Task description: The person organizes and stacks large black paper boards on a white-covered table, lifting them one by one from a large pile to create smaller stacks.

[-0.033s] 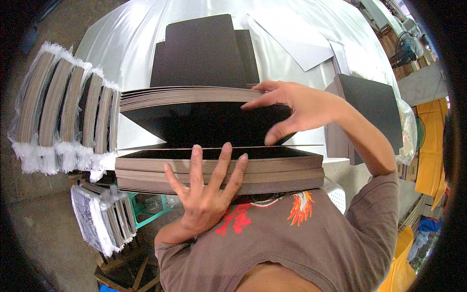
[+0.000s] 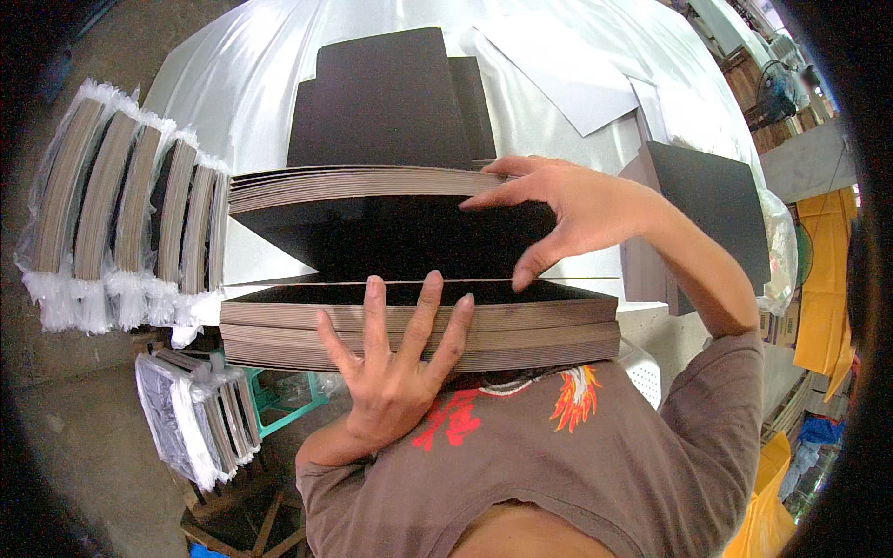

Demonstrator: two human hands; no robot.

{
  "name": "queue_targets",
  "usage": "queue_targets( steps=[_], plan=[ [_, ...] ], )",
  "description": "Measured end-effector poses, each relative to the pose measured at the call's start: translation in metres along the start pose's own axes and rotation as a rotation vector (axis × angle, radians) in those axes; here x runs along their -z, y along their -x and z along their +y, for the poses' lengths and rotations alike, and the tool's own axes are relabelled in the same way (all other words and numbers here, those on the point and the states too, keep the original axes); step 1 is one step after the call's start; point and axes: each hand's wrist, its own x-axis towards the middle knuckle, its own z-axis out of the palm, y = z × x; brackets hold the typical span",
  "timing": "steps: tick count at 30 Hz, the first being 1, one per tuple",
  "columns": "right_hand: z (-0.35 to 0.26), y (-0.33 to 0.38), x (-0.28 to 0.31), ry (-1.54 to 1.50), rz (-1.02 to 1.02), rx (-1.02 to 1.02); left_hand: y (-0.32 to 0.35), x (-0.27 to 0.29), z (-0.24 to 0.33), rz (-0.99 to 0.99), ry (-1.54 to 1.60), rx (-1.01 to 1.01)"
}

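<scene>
My feed is bright across the white table cover [image 2: 251,102], its glare burning out in patches beyond the near board stack [image 2: 535,333]. Left of that stack, the concrete floor [image 2: 84,400] lies dim, and I see the plastic-wrapped board bundles [image 2: 107,200] bowed by the fisheye. Grain speckles the black boards [image 2: 372,102] beyond it; far to its right, the fan [image 2: 774,93] looks soft. Black vignetting swallows my corners.

"Left, please?"
"My left hand [image 2: 393,381]: one, near; fingers [image 2: 421,312] fanned, tips pointing far."
"Right?"
"My right hand [image 2: 588,203]: one, farther; thumb [image 2: 539,259] parted from fingers, which point left. Right forearm [image 2: 702,251]: bare, angled in from the right."
</scene>
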Motion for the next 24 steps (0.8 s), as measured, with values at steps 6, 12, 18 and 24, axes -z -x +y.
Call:
queue_targets(
  steps=[6,12,18,24],
  plan=[
    [0.012,-0.005,0.001,-0.177,-0.059,0.043,0.005,-0.009,-0.001,0.073,0.064,0.004],
    [0.009,-0.003,-0.003,-0.066,-0.026,-0.063,0.002,-0.001,-0.001,0.034,0.022,-0.028],
    [0.001,0.001,0.0,0.007,-0.038,-0.007,-0.003,0.001,-0.001,0.009,0.09,-0.002],
    [0.008,-0.002,0.001,-0.135,-0.034,0.033,0.005,-0.006,-0.004,0.064,0.088,-0.046]
  ],
)
